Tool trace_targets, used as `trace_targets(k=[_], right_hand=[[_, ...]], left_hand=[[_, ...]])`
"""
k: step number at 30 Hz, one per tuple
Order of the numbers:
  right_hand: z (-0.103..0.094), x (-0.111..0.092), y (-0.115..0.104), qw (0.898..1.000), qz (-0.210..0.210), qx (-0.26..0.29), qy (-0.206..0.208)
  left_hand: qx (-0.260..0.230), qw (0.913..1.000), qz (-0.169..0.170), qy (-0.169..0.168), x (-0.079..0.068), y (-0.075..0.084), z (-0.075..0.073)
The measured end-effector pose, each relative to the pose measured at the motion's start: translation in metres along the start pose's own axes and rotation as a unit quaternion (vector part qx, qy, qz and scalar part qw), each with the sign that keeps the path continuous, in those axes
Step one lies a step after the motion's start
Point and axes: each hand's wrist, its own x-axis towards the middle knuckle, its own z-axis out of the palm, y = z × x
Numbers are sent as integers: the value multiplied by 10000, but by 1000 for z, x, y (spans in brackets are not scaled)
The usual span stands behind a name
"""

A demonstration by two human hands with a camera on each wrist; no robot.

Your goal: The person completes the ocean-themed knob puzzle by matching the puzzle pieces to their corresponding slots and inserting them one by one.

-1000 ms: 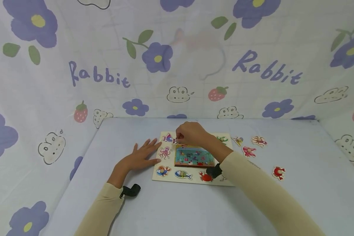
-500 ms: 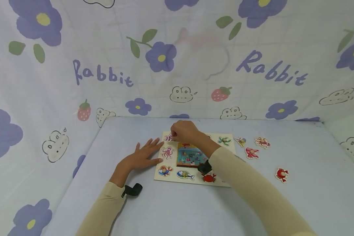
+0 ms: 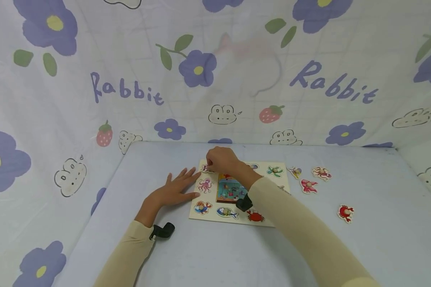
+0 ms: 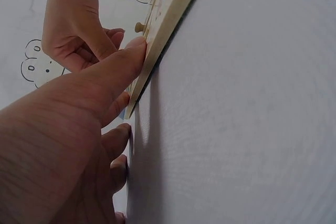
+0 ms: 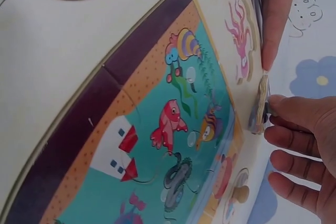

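In the head view a cream wooden peg puzzle board [image 3: 210, 197] with sea-animal pictures lies on the table. My right hand [image 3: 222, 159] is over its far left corner, pinching a puzzle piece [image 5: 261, 109] between thumb and fingers; the right wrist view shows this piece tilted nearly edge-on, its picture mostly hidden. My left hand [image 3: 172, 193] rests with spread, straight fingers at the board's left edge, thumb against the side. Beside it is the pink octopus picture [image 3: 205, 185]. A knobbed blue-and-orange piece [image 3: 202, 207] and a knobbed fish piece [image 3: 227, 212] sit along the near edge.
Right of the board lie loose knobbed pieces: a red crab [image 3: 346, 213], a pink fish [image 3: 309, 186], an octopus-like piece [image 3: 321, 173] and a small yellow-purple piece [image 3: 295, 172]. A patterned cloth [image 3: 129, 119] hangs behind the table.
My right hand has moved left with the piece to the board's far left corner, uncovering the green turtle piece. The left hand stays against the board. The head view has shifted slightly.
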Motion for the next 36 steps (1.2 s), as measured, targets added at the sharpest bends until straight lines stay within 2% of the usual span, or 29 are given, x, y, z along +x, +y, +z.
trace_targets(k=[9, 25, 36], right_hand=[[2, 0, 1, 9997, 111, 204, -81], [7, 4, 5, 9998, 171, 130, -21], [8, 4, 5, 9986, 345, 403, -36]], left_hand=[[-31, 10000, 39, 59, -1, 5, -2], [-87, 10000, 17, 39, -1, 7, -3], [-74, 10000, 7, 11, -2, 7, -4]])
